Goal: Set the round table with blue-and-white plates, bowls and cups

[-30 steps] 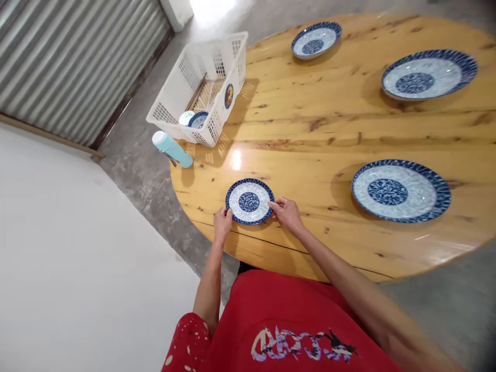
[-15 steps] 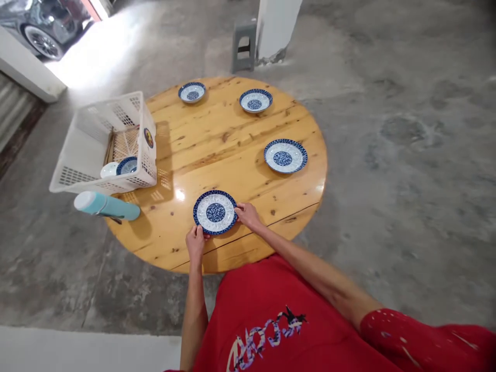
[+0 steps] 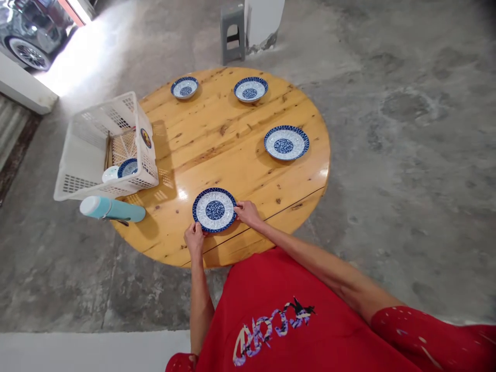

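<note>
A round plate (image 3: 215, 210) with a dark blue rim and a blue patterned centre is at the near side of the wooden table (image 3: 209, 155). My left hand (image 3: 194, 237) pinches its lower left rim, thumb on top. On the right rim, my right hand (image 3: 248, 213) grips with thumb and fingers. Whether the plate rests fully on the wood or is slightly raised, I cannot tell. Another blue-rimmed plate (image 3: 286, 142) lies to the right. Farther back are two more dishes of the same pattern, one at the back right (image 3: 250, 90) and one at the back left (image 3: 185, 88).
At the table's left stands a white plastic crate (image 3: 145, 173) holding a blue-rimmed dish (image 3: 127, 167), a white piece (image 3: 110, 174) and a woven item. In front of it is a light blue flask (image 3: 116, 208). A grey stool (image 3: 232, 34) stands beyond the table, beside a white pillar (image 3: 263, 23).
The camera view has shifted slightly. Both hands keep their hold on the plate's rim, and the plate stays in nearly the same place on the table.
</note>
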Available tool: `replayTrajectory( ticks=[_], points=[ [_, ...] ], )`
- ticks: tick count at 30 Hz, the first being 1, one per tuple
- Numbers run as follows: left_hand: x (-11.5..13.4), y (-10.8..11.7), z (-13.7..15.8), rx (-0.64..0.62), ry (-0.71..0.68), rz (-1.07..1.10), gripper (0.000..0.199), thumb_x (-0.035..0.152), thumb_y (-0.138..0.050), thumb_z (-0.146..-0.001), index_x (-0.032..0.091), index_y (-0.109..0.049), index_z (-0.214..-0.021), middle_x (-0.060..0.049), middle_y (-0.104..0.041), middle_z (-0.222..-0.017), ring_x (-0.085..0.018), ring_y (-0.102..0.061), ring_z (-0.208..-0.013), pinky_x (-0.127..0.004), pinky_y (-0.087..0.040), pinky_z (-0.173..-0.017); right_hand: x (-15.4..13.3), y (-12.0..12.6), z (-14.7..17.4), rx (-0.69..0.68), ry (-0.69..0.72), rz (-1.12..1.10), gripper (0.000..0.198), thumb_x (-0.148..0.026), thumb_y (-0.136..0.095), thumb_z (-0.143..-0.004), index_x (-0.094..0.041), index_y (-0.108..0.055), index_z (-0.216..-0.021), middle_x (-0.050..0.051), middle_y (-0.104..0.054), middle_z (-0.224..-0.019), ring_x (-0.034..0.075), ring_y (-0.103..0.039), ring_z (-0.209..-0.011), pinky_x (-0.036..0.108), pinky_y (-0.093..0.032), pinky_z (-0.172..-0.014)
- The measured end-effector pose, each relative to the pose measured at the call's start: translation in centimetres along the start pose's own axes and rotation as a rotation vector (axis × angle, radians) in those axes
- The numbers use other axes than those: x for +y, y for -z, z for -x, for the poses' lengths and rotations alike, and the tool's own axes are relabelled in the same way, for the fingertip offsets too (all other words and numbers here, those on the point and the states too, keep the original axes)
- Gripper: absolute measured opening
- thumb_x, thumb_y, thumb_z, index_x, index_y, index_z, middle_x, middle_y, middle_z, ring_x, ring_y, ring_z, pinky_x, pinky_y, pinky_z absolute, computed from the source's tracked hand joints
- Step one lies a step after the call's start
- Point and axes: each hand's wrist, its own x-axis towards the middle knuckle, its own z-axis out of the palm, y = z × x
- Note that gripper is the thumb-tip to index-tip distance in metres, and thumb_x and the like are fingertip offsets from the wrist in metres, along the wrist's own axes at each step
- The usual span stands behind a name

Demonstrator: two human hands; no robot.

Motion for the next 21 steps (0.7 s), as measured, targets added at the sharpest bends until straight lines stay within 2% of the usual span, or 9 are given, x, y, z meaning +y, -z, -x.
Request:
replayTrajectory(
  ticks=[7,21],
  points=[
    [-0.6,1.8,-0.9,0.012,-0.003,-0.041,0.032,0.040,-0.046,-0.088,0.022,-0.058,-0.064,-0.004,-0.066,-0.056,-0.018,-0.062,-0.058,-0.026,-0.046,-0.059,-1.2,-1.4,0.4,-0.035,0.007,0.036,0.022,-0.015,-0.054,-0.090,-0.014,-0.075,-0.081,0.005,-0.073,-0.076,0.019,-0.071,-0.075,0.020,-0.045,-0.067],
    [-1.4,0.5,-0.2,0.028,-0.048,-0.050,0.032,0.038,-0.047,-0.089,0.023,-0.058,-0.063,-0.004,-0.065,-0.055,-0.021,-0.062,-0.061,-0.027,-0.045,-0.063,-1.4,-0.1,0.7,-0.005,-0.013,0.106,0.022,-0.012,-0.054,-0.090,-0.012,-0.073,-0.080,0.008,-0.072,-0.075,0.020,-0.070,-0.078,0.021,-0.041,-0.065]
  ],
)
